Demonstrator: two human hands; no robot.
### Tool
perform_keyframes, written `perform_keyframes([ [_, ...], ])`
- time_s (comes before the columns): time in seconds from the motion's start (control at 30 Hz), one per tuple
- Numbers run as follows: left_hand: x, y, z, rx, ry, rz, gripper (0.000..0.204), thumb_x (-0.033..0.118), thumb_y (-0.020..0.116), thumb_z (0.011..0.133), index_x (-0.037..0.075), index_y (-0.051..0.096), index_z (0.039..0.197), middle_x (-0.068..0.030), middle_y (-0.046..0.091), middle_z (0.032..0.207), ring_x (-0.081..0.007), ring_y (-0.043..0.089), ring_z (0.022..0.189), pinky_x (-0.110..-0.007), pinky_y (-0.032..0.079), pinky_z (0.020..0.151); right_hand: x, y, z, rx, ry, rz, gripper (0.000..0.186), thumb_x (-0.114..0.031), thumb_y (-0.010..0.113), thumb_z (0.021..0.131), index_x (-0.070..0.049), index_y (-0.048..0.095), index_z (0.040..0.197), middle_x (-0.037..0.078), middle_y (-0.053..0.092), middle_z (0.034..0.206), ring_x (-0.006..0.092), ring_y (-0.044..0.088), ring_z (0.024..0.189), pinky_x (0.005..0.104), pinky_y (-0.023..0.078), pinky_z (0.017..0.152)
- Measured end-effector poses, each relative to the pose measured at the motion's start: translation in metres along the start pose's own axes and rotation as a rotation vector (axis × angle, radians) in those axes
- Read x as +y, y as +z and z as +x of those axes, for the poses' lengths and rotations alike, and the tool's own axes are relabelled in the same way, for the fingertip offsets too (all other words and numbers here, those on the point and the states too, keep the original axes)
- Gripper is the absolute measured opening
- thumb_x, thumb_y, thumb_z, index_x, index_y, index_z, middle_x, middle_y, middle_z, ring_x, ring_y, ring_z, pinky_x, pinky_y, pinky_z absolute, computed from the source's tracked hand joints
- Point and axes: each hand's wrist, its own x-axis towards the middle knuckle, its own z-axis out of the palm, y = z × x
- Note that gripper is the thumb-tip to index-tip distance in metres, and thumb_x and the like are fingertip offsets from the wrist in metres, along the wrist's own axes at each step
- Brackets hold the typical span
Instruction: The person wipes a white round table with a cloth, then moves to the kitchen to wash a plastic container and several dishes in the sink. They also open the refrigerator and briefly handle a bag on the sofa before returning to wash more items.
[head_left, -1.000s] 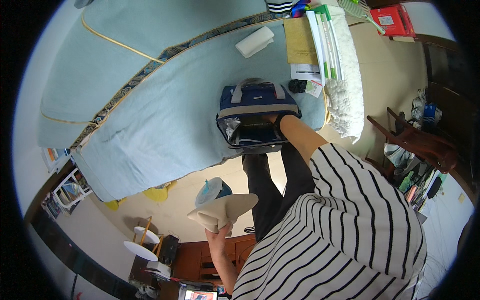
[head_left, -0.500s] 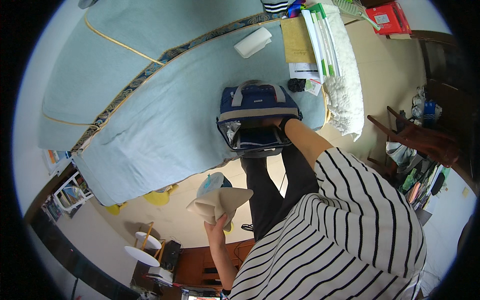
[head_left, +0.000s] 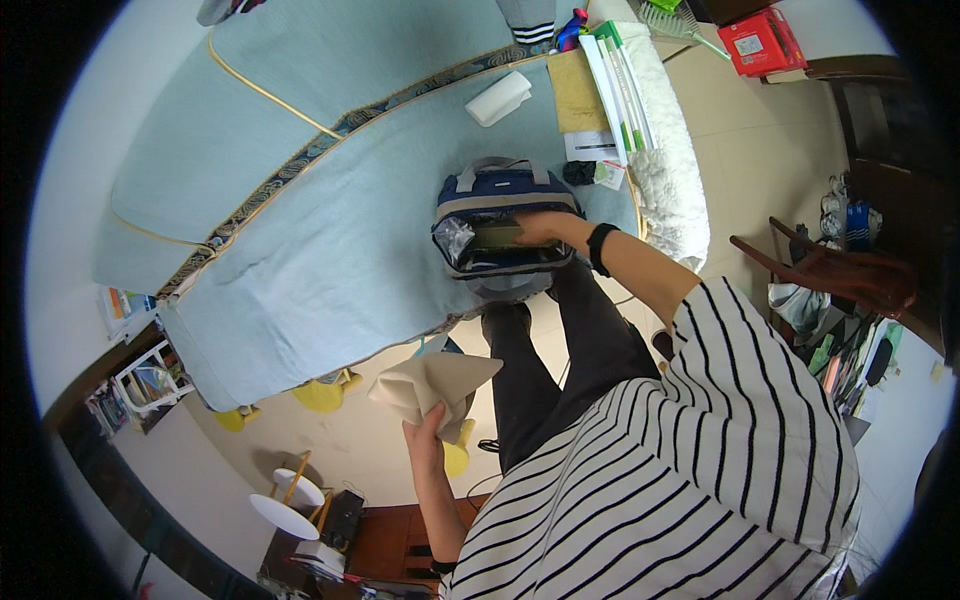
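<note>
My left hand [head_left: 430, 425] grips a folded beige soft fabric item [head_left: 425, 390] low in front of me. A blue container [head_left: 443, 347] peeks out behind it, mostly covered. Ahead of me, on the light blue cushion, lies a navy and grey bag [head_left: 500, 190], unzipped at the near side, with a silvery lining. Inside it, my right hand [head_left: 532, 228], below a dark wristband, grips an olive-green flat object [head_left: 495, 237]; some fingertips are hidden there.
The light blue sofa [head_left: 270, 290] holds a white roll [head_left: 497, 100], a yellow-brown envelope [head_left: 575, 95], papers, books [head_left: 625, 90] and white fluffy fabric [head_left: 670, 210]. A wooden chair [head_left: 850, 265] stands right. Yellow stool legs [head_left: 320, 395] and white round tabletops [head_left: 285, 515] are lower left.
My right hand has risen from deeper in the bag, bringing the olive object into sight. The beige item has shifted slightly left and up, covering more of the blue container.
</note>
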Motion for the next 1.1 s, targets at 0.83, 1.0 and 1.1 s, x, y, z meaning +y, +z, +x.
perform_keyframes([
  [0.83, 0.051, 0.035, 0.018, -0.266, 0.071, -0.387, 0.050, 0.011, 0.054, 0.083, -0.001, 0.035, 0.128, -0.0136, 0.048, 0.120, -0.0266, 0.049, 0.111, -0.039, 0.042, 0.094, -0.238, -0.009, -0.226, 0.468, -0.435, 0.693, 0.033, -0.028, 0.062, 0.079, 0.003, 0.054, 0.088, 0.017, 0.058, 0.074, 0.0225, 0.057, 0.065, 0.0342, 0.043, 0.058],
  [1.0, 0.064, 0.033, 0.018, -0.329, 0.061, -0.379, 0.051, 0.011, 0.052, 0.083, 0.000, 0.033, 0.129, -0.0136, 0.048, 0.119, -0.0271, 0.050, 0.110, -0.040, 0.042, 0.094, -0.259, -0.010, -0.224, 0.621, -0.440, 0.776, 0.034, -0.030, 0.063, 0.075, 0.002, 0.052, 0.077, 0.021, 0.057, 0.069, 0.0349, 0.058, 0.063, 0.0399, 0.043, 0.056],
  [1.1, 0.073, 0.033, 0.009, -0.459, 0.063, -0.481, 0.048, 0.014, 0.050, 0.085, 0.000, 0.034, 0.128, -0.0142, 0.048, 0.119, -0.0278, 0.049, 0.111, -0.041, 0.041, 0.094, -0.259, -0.013, -0.217, 0.617, -0.416, 0.789, 0.036, -0.031, 0.063, 0.075, 0.003, 0.052, 0.077, 0.021, 0.057, 0.069, 0.0359, 0.058, 0.063, 0.0404, 0.043, 0.056],
])
